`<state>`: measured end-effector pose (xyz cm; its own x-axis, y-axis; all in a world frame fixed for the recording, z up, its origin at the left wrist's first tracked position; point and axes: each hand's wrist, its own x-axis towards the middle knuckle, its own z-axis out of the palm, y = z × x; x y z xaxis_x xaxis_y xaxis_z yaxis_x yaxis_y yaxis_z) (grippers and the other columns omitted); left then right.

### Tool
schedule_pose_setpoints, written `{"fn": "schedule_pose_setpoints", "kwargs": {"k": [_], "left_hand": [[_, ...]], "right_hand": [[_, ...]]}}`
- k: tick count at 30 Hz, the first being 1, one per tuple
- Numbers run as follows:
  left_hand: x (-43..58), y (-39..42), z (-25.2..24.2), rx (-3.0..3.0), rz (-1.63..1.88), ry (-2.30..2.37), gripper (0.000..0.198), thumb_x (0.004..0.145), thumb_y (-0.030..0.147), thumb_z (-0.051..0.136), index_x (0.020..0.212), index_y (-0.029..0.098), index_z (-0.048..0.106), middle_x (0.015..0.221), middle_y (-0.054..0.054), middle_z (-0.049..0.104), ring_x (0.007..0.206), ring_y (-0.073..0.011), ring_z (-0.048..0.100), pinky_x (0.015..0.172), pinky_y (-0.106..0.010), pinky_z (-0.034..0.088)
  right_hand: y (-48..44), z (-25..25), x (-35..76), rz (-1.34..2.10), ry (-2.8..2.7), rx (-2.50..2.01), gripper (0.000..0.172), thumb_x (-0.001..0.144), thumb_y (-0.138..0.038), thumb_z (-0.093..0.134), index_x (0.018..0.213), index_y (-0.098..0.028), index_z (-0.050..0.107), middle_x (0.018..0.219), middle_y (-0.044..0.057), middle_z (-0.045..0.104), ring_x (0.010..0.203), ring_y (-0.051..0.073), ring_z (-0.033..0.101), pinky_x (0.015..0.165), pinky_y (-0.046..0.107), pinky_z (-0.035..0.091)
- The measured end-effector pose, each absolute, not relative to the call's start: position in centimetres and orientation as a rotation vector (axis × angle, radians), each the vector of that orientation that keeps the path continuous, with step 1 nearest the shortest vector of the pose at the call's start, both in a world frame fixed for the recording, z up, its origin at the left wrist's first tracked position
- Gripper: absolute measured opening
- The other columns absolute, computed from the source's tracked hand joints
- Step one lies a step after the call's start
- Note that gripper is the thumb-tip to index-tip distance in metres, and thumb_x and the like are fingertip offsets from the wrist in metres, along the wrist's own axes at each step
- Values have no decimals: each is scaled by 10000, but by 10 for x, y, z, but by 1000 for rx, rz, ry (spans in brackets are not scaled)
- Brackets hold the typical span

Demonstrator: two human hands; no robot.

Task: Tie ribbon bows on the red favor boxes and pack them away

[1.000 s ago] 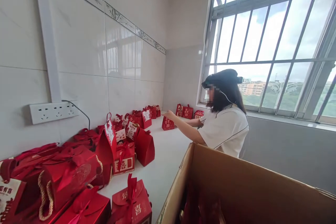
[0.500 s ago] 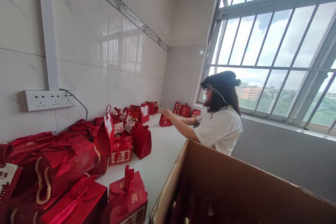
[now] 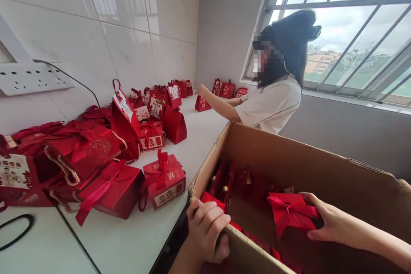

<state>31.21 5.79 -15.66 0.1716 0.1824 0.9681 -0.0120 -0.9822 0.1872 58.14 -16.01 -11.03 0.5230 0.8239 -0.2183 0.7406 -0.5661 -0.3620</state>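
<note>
A large cardboard box (image 3: 308, 154) stands at the lower right, with several red gift boxes inside. My left hand (image 3: 207, 231) is closed over the box's near left edge, fingers curled round the rim. Inside the carton, my right hand (image 3: 327, 218) grips a red gift box with a ribbon bow (image 3: 290, 212), thumb and fingers at its right side. On the white table to the left, a red gift box with a bow (image 3: 165, 180) sits beside a larger red box (image 3: 112, 188).
Many red boxes and bags (image 3: 80, 141) line the table (image 3: 199, 130) along the tiled wall. A co-worker in a white shirt (image 3: 272, 102) reaches over its far end, near a red bag (image 3: 203, 102). A power strip (image 3: 35, 78) hangs on the wall.
The view has tilted down and shows more of the carton's inside. Both my hands have come into view, the left on the rim and the right at a red gift box.
</note>
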Motion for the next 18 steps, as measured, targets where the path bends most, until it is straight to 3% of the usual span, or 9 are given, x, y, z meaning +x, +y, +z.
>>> {"fn": "schedule_pose_setpoints", "kwargs": {"k": [4,8,12,18], "left_hand": [[311,60,-153,2298,1898,135,294,856,261,345,809,187,625,690,-20,648,803,-169,559,972,-360,256],[309,61,-154,2346,1854,127,256,826,251,364,826,195,614,701,-19,640,796,-177,556,952,-373,247],[304,61,-151,2408,1749,123,244,765,367,447,862,206,602,720,-21,634,791,-199,556,930,-394,253],[301,61,-148,2421,1708,116,253,700,374,497,874,213,587,734,-21,624,794,-208,538,881,-397,268]], "right_hand": [[-150,-102,564,817,-1244,-2572,754,596,-350,643,1271,-143,379,1171,107,601,1000,281,607,851,309,501],[-143,-110,546,829,-1228,-2557,803,589,-405,650,1276,-120,346,1241,140,541,1086,318,557,914,350,461],[-138,-121,532,947,-1171,-2505,862,609,-433,648,1301,-98,259,1272,181,503,1139,317,518,967,368,413],[-134,-146,508,940,-1032,-2400,869,592,-391,672,1292,-107,241,1289,200,480,1160,321,497,983,381,392]]}}
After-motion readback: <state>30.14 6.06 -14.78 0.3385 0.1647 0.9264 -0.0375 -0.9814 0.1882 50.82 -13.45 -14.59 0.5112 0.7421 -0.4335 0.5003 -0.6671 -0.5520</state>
